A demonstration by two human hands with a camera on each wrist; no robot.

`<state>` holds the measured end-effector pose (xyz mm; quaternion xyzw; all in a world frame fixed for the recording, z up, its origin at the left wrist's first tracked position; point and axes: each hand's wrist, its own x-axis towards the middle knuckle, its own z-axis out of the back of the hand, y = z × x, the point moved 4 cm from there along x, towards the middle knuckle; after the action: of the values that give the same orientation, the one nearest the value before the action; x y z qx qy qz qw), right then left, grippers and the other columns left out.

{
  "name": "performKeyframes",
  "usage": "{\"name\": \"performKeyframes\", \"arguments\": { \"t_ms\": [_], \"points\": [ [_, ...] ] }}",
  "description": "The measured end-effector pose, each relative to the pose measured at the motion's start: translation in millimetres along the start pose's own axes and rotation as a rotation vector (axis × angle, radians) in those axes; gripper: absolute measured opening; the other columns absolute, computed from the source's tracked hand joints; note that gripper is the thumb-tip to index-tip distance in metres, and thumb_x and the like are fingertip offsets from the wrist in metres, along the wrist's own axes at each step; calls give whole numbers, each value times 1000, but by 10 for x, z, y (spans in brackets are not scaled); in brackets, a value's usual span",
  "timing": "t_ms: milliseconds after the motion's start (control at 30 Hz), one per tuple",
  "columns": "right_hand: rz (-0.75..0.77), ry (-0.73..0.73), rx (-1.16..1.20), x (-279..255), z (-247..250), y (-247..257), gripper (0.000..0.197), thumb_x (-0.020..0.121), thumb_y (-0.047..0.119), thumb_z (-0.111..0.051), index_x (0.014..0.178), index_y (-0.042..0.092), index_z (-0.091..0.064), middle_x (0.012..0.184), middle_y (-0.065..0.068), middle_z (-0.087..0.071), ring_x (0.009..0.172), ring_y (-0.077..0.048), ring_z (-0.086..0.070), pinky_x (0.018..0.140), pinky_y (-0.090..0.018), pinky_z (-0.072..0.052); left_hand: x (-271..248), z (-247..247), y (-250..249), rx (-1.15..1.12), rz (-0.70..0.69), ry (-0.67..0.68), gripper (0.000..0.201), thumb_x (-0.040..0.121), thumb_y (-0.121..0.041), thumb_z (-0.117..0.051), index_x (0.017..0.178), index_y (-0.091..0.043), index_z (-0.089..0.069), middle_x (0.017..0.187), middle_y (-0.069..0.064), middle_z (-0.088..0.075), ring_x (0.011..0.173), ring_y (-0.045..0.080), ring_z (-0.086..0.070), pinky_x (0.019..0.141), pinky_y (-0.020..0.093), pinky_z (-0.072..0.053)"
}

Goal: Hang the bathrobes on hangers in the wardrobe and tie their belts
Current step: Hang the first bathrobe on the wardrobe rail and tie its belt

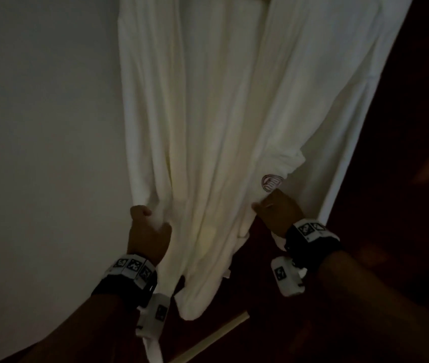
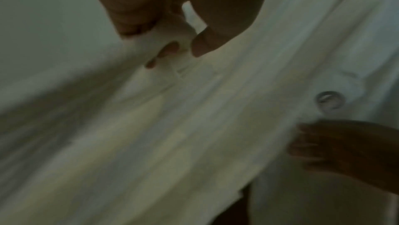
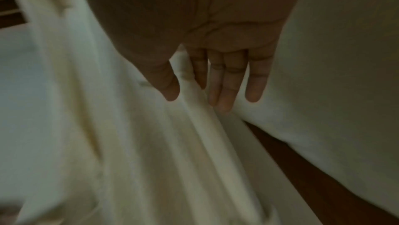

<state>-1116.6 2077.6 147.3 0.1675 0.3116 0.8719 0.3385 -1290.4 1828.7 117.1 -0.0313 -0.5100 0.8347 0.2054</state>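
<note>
Bathrobe [image 1: 208, 113] hangs up; left hand [image 1: 146, 229] grips one front edge, right hand [image 1: 277, 212] pinches the other, so closing the fronts precedes belt tying.

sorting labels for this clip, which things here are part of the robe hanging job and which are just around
Part of the job:
- white bathrobe, hanging, with a round logo
- left hand, gripping the robe's left edge
- right hand, pinching a fold below the logo
- white strip, maybe the belt; cannot tell

Just around:
- pale wall
- wooden rod lower down
- dark wood wardrobe panel
</note>
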Motion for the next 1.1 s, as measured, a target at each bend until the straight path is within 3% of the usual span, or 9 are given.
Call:
{"name": "performKeyframes", "arguments": {
  "t_ms": [100, 200, 300, 400, 567, 667, 733, 867, 1100],
  "points": [
    [269, 81, -94, -8, -19, 361, 29, 92, 22, -63, 112, 0, -63, 107, -12, -63, 110, -28, -58, 99, -24, -38, -169, -284, -178, 25, -193, 162, 70, 66, -39, -74, 118, -23, -31, 119, 4, -35, 108, 16, -38, 97, 33, -36],
    [524, 248, -228, -61, -91, 659, 41, 91, 9, -58, 131, 1, -55, 139, -18, -51, 129, -31, -46, 107, -24, -26, -254, -675, -284, 277, -72, 271, 111, 55, -63, -79, 140, -21, -21, 133, 4, -23, 122, 20, -28, 107, 32, -29],
    [595, 211, -209, 28, -21, 679, 33, 89, 2, -56, 121, -4, -63, 132, -23, -56, 126, -36, -49, 105, -29, -31, -184, -777, -407, 292, 94, 118, 79, 78, -47, -70, 136, -8, -35, 137, 22, -37, 121, 37, -41, 100, 38, -39],
    [458, 249, -264, 288, -95, 230, 36, 92, 10, -53, 127, 7, -59, 137, -14, -54, 129, -30, -47, 109, -31, -31, -142, -802, -488, 220, -43, 97, 47, 91, -30, -60, 129, -4, -51, 131, 24, -53, 118, 38, -51, 99, 43, -42],
    [136, 310, -453, 538, -586, -710, 82, 77, 56, -61, 146, 23, -31, 158, -9, -16, 144, -32, -19, 118, -43, -21, -266, -870, -378, 116, 6, 171, 72, 74, -70, -47, 126, -21, -59, 119, 12, -62, 109, 29, -60, 95, 41, -48],
    [138, 286, -494, 534, -742, -864, 113, 65, 78, -48, 153, 28, 3, 161, -2, 15, 148, -28, 8, 121, -45, -6, -393, -936, -454, 108, -16, 186, 46, 91, -45, -56, 129, -19, -57, 126, 12, -60, 116, 28, -55, 98, 35, -43],
    [93, 366, -379, 540, -808, -896, 103, 62, 80, -47, 149, 39, -12, 161, -1, -2, 147, -27, -8, 119, -45, -19, -475, -959, -509, 114, -28, 182, 42, 93, -37, -56, 130, -18, -55, 128, 11, -59, 118, 28, -54, 95, 30, -41],
    [32, 411, -217, 678, -955, -1080, 46, 57, 76, -55, 73, 34, -51, 116, -8, -54, 92, -25, -57, 85, -43, -52, -536, -942, -545, 118, 20, 186, 42, 94, -39, -55, 129, -16, -56, 127, 10, -60, 117, 27, -55, 86, 22, -35],
    [19, 235, 133, -281, -467, -771, 47, 83, 52, -61, 115, 20, -47, 122, -2, -48, 115, -24, -50, 101, -36, -38, -450, -886, -528, 182, 116, 155, 46, 94, -44, -50, 125, -11, -58, 128, 14, -60, 117, 32, -55, 90, 29, -41]
  ]
}}
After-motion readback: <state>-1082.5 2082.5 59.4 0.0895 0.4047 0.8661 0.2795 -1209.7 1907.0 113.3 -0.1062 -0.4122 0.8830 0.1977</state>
